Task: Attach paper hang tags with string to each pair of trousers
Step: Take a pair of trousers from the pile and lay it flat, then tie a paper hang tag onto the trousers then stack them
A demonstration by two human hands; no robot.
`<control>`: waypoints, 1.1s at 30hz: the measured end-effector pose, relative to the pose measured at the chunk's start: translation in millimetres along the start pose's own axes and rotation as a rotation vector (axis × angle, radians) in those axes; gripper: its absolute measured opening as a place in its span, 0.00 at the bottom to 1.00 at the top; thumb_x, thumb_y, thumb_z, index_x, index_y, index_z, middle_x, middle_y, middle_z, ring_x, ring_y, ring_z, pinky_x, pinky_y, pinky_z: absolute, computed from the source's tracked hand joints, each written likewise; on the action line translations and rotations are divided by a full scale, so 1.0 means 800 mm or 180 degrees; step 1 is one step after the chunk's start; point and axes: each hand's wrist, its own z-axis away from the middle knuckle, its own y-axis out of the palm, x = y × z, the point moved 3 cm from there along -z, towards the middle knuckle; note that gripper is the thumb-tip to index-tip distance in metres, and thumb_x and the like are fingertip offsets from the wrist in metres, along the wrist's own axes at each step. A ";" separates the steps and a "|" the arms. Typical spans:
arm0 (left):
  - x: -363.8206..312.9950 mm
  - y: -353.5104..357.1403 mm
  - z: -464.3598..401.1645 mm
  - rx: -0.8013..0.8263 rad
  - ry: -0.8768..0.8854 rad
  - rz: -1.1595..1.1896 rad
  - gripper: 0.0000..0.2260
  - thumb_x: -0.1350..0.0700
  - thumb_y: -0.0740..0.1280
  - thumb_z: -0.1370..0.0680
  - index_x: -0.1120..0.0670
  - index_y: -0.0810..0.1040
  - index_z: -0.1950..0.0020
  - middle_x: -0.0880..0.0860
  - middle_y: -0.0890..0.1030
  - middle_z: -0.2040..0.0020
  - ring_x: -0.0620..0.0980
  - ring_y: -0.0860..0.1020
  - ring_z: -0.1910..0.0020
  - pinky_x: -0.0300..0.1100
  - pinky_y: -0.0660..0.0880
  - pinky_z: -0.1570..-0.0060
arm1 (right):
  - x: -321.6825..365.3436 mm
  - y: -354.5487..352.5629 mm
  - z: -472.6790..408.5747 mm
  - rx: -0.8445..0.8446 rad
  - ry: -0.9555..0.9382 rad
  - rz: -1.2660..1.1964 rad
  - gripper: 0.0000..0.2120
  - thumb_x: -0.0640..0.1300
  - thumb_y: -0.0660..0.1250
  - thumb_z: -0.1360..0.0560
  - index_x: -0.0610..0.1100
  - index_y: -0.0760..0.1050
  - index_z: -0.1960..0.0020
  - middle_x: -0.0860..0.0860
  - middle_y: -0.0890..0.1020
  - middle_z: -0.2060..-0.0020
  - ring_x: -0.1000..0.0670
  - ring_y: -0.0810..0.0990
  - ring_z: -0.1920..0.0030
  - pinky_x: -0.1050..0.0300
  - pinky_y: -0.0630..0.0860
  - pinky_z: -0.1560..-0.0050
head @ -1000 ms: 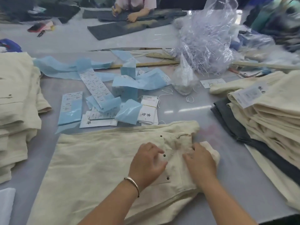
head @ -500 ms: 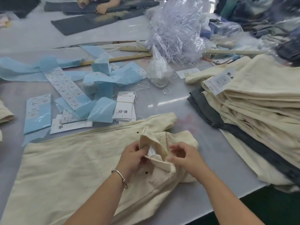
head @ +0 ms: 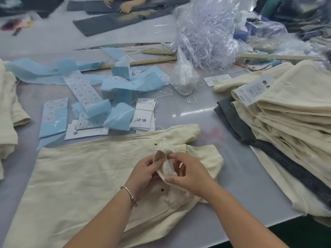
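Note:
A pair of cream trousers (head: pixel 80 176) lies flat on the grey table in front of me. Its waistband (head: pixel 163 163) is folded up and turned open, showing a small white label inside. My left hand (head: pixel 145 173), with a bracelet on the wrist, pinches the left side of that fold. From the right, my right hand (head: pixel 191 173) pinches the same fold. A small stack of white hang tags (head: pixel 144 115) with strings lies just beyond the trousers. Loose string loops (head: pixel 191 100) lie near a little plastic bag (head: pixel 184 77).
A pile of tagged cream trousers (head: pixel 286 111) over dark jeans fills the right side. More cream trousers (head: pixel 7 108) lie at the left. Blue sticker backing strips (head: pixel 116 86) litter the middle. A big clear plastic bag (head: pixel 206 33) stands behind. Another person's hands (head: pixel 125 6) work on dark trousers at the far table.
Both hands went from lying flat on the waistband to lifting it and folding it open, exposing the inner label. The view also shifted a little.

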 end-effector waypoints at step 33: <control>-0.053 -0.044 0.016 0.0360 -0.0485 -0.0726 0.13 0.59 0.69 0.23 0.58 0.78 0.38 0.56 0.85 0.49 0.51 0.83 0.49 0.46 0.76 0.45 | 0.084 -0.001 -0.045 -0.1391 -0.0498 -0.0563 0.03 0.40 0.69 0.30 0.46 0.81 0.58 0.55 0.82 0.64 0.56 0.78 0.62 0.64 0.72 0.59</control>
